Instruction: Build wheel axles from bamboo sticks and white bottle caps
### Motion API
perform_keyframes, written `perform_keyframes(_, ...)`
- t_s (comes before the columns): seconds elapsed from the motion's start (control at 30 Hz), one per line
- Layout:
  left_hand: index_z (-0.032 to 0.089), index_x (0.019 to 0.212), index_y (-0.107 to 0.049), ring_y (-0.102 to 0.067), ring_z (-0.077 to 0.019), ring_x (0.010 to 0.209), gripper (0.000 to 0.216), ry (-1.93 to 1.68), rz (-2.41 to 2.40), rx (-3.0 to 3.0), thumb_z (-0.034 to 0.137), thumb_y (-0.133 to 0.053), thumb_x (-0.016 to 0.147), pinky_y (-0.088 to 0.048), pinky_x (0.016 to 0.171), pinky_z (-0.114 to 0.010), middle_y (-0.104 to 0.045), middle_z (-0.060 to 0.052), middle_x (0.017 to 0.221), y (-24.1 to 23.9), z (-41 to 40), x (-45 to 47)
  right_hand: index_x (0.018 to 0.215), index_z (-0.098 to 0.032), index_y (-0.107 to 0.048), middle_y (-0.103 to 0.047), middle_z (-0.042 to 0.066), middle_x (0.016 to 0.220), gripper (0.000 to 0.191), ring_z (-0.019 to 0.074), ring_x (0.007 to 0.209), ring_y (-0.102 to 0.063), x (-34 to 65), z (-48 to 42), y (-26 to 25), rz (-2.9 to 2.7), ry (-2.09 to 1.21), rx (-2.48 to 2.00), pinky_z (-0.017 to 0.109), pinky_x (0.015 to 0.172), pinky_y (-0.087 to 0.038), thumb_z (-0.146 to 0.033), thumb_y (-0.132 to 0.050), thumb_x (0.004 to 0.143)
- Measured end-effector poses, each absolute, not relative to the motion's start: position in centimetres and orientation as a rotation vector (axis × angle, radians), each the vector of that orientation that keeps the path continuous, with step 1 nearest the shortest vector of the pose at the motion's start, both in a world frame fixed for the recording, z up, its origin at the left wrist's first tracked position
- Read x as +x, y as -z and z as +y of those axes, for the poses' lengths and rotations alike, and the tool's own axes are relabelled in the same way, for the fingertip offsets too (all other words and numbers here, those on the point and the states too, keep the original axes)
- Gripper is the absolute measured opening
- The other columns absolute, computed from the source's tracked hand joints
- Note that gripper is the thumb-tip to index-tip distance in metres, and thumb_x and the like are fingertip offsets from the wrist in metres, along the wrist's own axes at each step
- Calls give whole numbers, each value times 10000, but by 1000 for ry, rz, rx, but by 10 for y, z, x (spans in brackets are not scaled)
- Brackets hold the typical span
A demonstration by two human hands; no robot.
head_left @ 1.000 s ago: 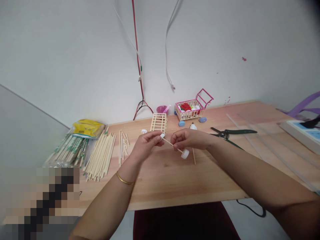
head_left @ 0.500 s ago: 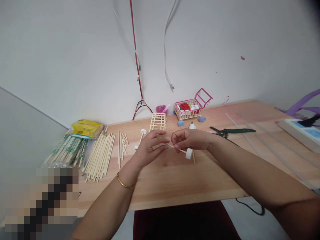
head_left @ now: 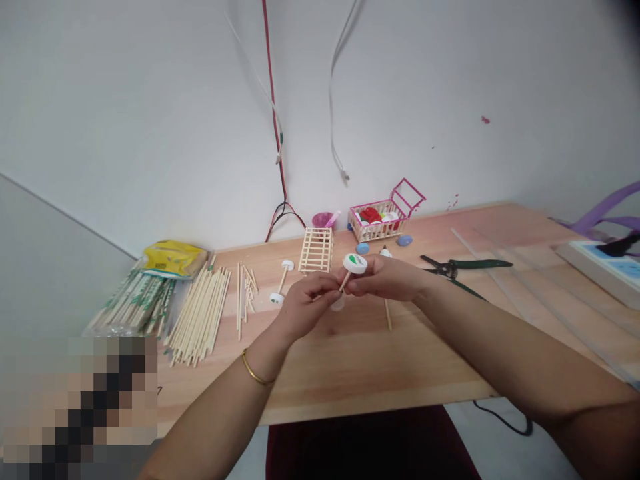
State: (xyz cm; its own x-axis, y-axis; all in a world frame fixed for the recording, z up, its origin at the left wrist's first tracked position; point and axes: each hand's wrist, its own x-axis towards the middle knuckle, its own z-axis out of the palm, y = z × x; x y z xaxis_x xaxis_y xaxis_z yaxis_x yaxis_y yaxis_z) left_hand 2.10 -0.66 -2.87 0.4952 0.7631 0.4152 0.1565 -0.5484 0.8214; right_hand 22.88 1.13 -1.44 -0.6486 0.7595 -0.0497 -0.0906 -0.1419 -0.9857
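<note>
Over the middle of the table, my left hand (head_left: 311, 303) and my right hand (head_left: 384, 277) meet, both closed on a thin wooden stick (head_left: 346, 280). A white bottle cap (head_left: 355, 264) with a green mark sits on the stick's upper end. Something whitish (head_left: 339, 304) shows below my fingers at the lower end, too blurred to make out. To the left lies a second stick with a white cap (head_left: 277, 298) at each end. Behind my hands rests a small lattice frame of sticks (head_left: 317, 249).
A pink-trimmed stick cart (head_left: 379, 222) holding caps stands by the wall, near blue caps (head_left: 405, 240) and a pink bowl (head_left: 324, 219). Left are loose sticks (head_left: 200, 317) and a yellow packet (head_left: 174, 258). Right lie green-handled pruning shears (head_left: 480, 264) and a power strip (head_left: 607, 263).
The held stick has turned from nearly level to steeply tilted, bringing its cap up between my hands. My left fingers, spread before, have closed on the stick.
</note>
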Motion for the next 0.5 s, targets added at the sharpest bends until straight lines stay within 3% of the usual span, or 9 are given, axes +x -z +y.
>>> perform_keyframes(0.17,173,905,-718,-626,-178,903,173,-991,777,1766,299,-625,830,-470,837,-327,-700,-74,965,32,-6,21,821,-150,-688,-679,23,808,234,147,795,-601,226,9,9,-1683,-1588,-788,305,767,-445,-346,-742,706)
perform_keyframes(0.27,189,986,-708,-632,-182,931,207,-939,717,1603,292,-647,816,-479,861,-343,-697,-74,1002,33,-5,21,834,-152,-674,-666,22,789,222,137,758,-581,226,9,7,-1696,-1457,-797,296,736,-442,-356,-703,751)
perform_keyframes(0.4,241,1138,-633,-657,-205,951,447,-872,585,1325,216,-755,709,-513,859,-389,-640,-85,1180,36,-3,19,816,-157,-634,-616,6,746,212,105,685,-526,226,11,8,-1582,-1410,-771,263,674,-418,-365,-672,791)
perform_keyframes(0.5,223,1155,-613,-669,-223,958,506,-858,573,1238,175,-775,679,-514,880,-416,-649,-104,1168,39,-1,19,815,-156,-621,-588,7,731,232,107,677,-514,224,12,9,-1521,-1444,-731,264,654,-413,-381,-673,788)
